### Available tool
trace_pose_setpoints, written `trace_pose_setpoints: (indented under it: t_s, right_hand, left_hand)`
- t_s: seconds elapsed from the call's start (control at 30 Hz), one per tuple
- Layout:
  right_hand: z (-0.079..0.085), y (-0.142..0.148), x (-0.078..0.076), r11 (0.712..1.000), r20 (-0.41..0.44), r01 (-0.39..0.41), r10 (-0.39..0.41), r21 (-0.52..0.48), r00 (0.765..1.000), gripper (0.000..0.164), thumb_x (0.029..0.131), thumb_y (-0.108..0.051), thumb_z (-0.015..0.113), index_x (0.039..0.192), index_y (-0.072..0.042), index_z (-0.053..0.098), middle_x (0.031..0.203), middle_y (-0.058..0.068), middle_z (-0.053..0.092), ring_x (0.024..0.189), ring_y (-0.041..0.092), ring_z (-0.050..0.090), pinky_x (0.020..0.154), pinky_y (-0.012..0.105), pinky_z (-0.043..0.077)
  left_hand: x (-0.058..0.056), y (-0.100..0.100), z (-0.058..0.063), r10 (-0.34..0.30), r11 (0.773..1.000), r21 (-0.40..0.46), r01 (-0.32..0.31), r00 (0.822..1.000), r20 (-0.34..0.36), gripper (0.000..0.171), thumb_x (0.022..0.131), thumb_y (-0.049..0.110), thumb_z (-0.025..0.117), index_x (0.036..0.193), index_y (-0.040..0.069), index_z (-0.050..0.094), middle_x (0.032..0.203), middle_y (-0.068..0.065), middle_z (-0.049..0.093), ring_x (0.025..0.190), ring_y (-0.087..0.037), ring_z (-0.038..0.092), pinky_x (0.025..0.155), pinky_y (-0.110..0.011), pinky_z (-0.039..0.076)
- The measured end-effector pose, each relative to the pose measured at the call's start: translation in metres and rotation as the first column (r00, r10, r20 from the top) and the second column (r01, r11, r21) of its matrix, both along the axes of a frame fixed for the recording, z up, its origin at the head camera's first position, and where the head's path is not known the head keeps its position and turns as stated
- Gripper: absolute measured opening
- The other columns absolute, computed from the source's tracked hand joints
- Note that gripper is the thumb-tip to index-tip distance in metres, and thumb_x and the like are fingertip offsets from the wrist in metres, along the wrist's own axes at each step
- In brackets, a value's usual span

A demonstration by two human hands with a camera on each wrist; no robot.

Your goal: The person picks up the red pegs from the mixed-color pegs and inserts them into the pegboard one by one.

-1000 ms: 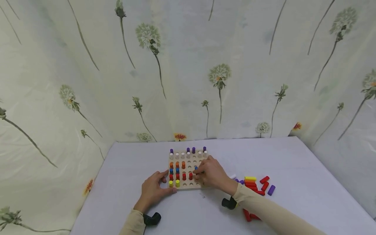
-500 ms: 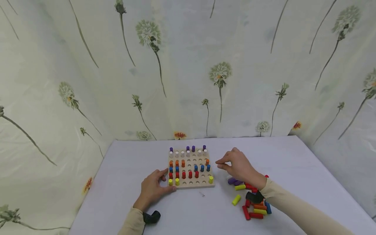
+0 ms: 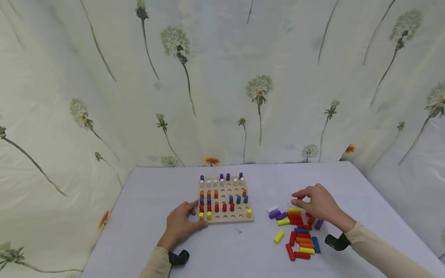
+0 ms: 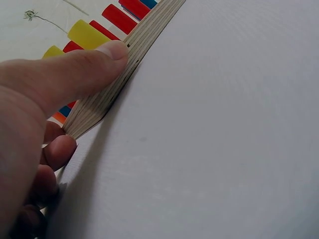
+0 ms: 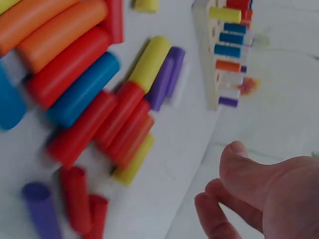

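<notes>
The left hand (image 3: 180,220) pinched the near left corner of the wooden pegboard (image 3: 227,220), thumb against its front edge, fingers at its side. The right hand (image 3: 319,202) was spread, thumb and forefinger apart, above the far part of the loose pegs (image 3: 303,235), which lay right of the pegboard. Standing pegs (image 3: 224,207) filled some holes. Beyond the white table (image 3: 236,255) hung a dandelion-print cloth (image 3: 215,96).

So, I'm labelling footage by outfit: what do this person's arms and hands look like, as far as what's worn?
Plain, light beige fabric covers both arms: the left sleeve and the right sleeve. The left hand and right hand show no gloves or rings. Black, rounded devices sit at the wrists, left wrist camera and right wrist camera.
</notes>
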State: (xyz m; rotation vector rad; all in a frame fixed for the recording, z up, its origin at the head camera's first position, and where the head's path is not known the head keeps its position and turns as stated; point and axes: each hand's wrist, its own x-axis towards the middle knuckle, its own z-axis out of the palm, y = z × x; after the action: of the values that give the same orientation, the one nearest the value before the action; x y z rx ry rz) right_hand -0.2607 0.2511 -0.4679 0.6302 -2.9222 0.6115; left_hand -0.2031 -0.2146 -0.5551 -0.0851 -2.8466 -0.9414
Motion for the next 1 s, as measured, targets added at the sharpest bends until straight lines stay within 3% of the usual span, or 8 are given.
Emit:
trace_pose_setpoints:
  t_s: [0.27,0.5,0.73,1.0]
  right_hand:
    - [-0.007,0.041,0.001,0.984,0.086,0.159,-0.165,0.076,0.982,0.048,0.090,-0.038,0.084,0.116,0.002,0.078,0.093,0.009,0.077,0.094,0.035,0.065,0.079,0.051,0.055]
    - [-0.019,0.051,0.001,0.970,0.204,0.212,-0.233,0.121,0.951,0.057,0.088,-0.049,0.084,0.114,0.003,0.078,0.096,0.015,0.076,0.090,0.031,0.065,0.075,0.047,0.058]
    - [-0.033,0.049,0.004,0.964,0.212,0.236,-0.257,0.118,0.943,0.054,0.088,-0.045,0.084,0.113,0.002,0.078,0.093,0.012,0.076,0.087,0.029,0.064,0.078,0.051,0.056]
    - [-0.036,0.048,0.005,0.961,0.180,0.253,-0.270,0.114,0.946,0.049,0.090,-0.041,0.084,0.114,0.002,0.079,0.097,0.016,0.077,0.091,0.034,0.067,0.086,0.058,0.055]
  left_hand:
    - [0.000,-0.002,-0.001,-0.004,1.000,0.006,0.004,1.000,-0.024,0.087,0.071,0.062,0.092,0.142,0.017,0.069,0.088,0.014,0.057,0.074,-0.007,0.045,0.066,-0.026,0.033]
    - [0.001,-0.004,-0.003,0.006,1.000,0.008,-0.005,1.000,-0.013,0.086,0.071,0.060,0.093,0.142,0.017,0.070,0.086,0.015,0.055,0.073,-0.007,0.044,0.066,-0.026,0.032]
    - [0.002,-0.002,-0.004,0.000,1.000,0.003,0.000,1.000,-0.013,0.086,0.071,0.060,0.092,0.142,0.017,0.070,0.087,0.014,0.056,0.075,-0.007,0.045,0.068,-0.027,0.032]
    - [0.000,-0.001,-0.001,-0.004,1.000,-0.007,0.004,1.000,-0.018,0.086,0.072,0.061,0.092,0.142,0.016,0.070,0.088,0.014,0.056,0.076,-0.008,0.045,0.068,-0.027,0.033]
